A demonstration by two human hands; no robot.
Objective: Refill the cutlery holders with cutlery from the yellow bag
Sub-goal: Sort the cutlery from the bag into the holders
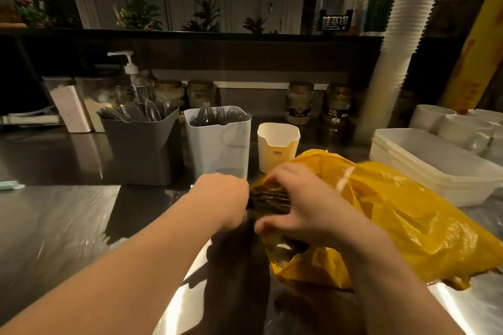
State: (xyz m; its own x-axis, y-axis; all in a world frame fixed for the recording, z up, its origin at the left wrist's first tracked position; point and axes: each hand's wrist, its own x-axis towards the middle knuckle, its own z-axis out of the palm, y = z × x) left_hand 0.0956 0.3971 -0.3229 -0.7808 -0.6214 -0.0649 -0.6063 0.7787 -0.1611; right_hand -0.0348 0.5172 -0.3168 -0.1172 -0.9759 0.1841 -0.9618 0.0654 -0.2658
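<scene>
1. Left hand (pixel 220 198): clenched in a fist round the near end of a dark bundle (pixel 269 202). I take the bundle to be cutlery, though blur and low light stop me confirming it.
2. Right hand (pixel 304 207): fingers arched over the mouth of the yellow bag (pixel 402 226), thumb beneath. I cannot tell whether it pinches the film, the bundle, or merely steadies both.
3. The bundle lies between the two hands, its long axis running left to right, from the left fist into the bag mouth. The bag lies on its side on the steel counter (pixel 68 212), mouth toward the left hand.
4. Governing relation: the holders stand beyond the hands, away from me. The white holder (pixel 217 144) is straight ahead of the left fist, the grey holder (pixel 141 149) to its left and the small cream holder (pixel 277 144) ahead of the right hand. The left hand is nearer to the first two.
5. Judgement: the bundle must come leftward out of the bag and then turn upright before going in.
6. Not made out: the bag's remaining contents, how much room the grey and white holders have, and the cream holder's interior.
</scene>
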